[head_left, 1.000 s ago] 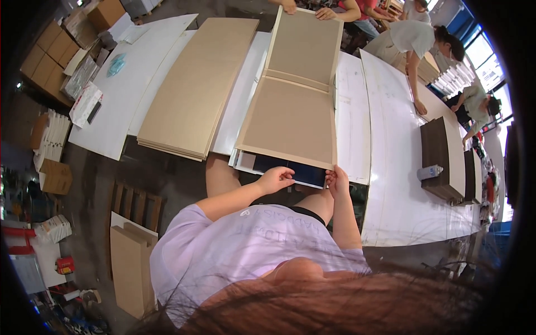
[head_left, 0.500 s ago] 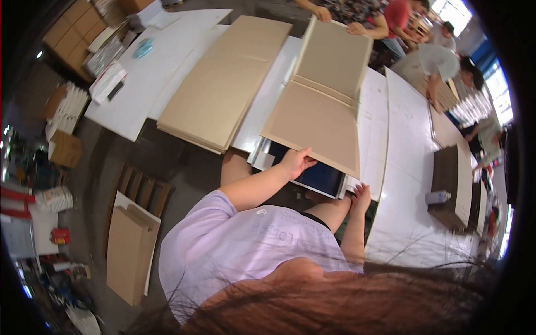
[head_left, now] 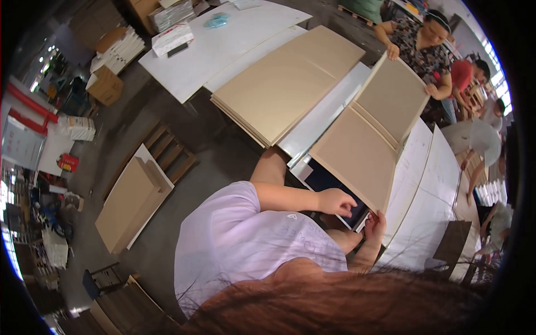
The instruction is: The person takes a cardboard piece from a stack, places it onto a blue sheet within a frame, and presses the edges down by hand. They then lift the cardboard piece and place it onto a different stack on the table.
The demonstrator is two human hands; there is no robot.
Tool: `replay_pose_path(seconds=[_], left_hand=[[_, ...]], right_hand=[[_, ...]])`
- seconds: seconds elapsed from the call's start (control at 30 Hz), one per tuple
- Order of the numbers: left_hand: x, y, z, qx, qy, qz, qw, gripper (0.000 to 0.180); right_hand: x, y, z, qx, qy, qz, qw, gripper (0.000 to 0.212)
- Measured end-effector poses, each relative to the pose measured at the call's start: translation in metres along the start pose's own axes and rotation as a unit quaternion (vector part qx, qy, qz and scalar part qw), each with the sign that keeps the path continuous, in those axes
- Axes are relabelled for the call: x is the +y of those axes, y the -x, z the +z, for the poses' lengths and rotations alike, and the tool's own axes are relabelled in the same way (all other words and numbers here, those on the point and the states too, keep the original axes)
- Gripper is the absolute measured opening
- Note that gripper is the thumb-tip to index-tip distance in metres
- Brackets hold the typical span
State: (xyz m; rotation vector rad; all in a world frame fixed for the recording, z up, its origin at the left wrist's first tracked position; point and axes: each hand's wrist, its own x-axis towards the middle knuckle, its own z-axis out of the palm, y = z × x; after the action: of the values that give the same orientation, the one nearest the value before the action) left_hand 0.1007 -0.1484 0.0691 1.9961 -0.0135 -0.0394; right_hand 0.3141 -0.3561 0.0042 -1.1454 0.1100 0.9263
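Tan board lies opened out on white desk, 2 panels, crease between. Co-worker has 2 hands at far end. Left hand loosely curled above dark-blue surface; can't tell if holding anything. Right hand narrow, at near corner, grip unclear. Opening-out looks done; near-edge work looks unfinished.

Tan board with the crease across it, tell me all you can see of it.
The tan board looks like matte cardboard: two flat rectangular panels joined by a creased strip, with paler edging along the far panel. It is opened out, slanting toward the picture's upper right, its near panel partly covering a dark blue surface. The person's right hand touches its near right corner; a co-worker's hands hold its far end.
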Motion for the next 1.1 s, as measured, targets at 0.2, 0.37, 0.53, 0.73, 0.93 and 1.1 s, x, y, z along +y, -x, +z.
replay_pose_path(seconds=[0.2, 0.37, 0.53, 0.73, 0.93, 1.1], left_hand=[[0.006, -0.021, -0.035, 0.264, -0.463, 0.117, 0.838, 0.043], [0.000, -0.043, -0.045, 0.239, -0.471, 0.118, 0.841, 0.016], [-0.002, -0.052, -0.048, 0.262, -0.438, 0.142, 0.848, 0.018], [0.059, -0.022, -0.125, 0.438, -0.217, 0.223, 0.844, 0.019], [0.010, 0.084, -0.220, 0.667, 0.346, 0.208, 0.627, 0.011], [-0.112, 0.175, -0.245, 0.699, 0.521, 0.091, 0.481, 0.037]], right_hand=[[-0.023, 0.006, 0.029, -0.013, -0.015, -0.016, 1.000, 0.018], [-0.020, 0.015, 0.034, -0.060, -0.058, -0.057, 0.995, 0.028], [0.000, 0.030, -0.005, -0.106, -0.041, -0.105, 0.988, 0.044], [0.020, 0.046, -0.037, 0.005, -0.039, -0.133, 0.990, 0.044], [0.023, 0.056, -0.039, 0.041, -0.048, -0.124, 0.990, 0.040], [0.032, 0.048, -0.045, 0.035, -0.051, -0.111, 0.992, 0.036]])
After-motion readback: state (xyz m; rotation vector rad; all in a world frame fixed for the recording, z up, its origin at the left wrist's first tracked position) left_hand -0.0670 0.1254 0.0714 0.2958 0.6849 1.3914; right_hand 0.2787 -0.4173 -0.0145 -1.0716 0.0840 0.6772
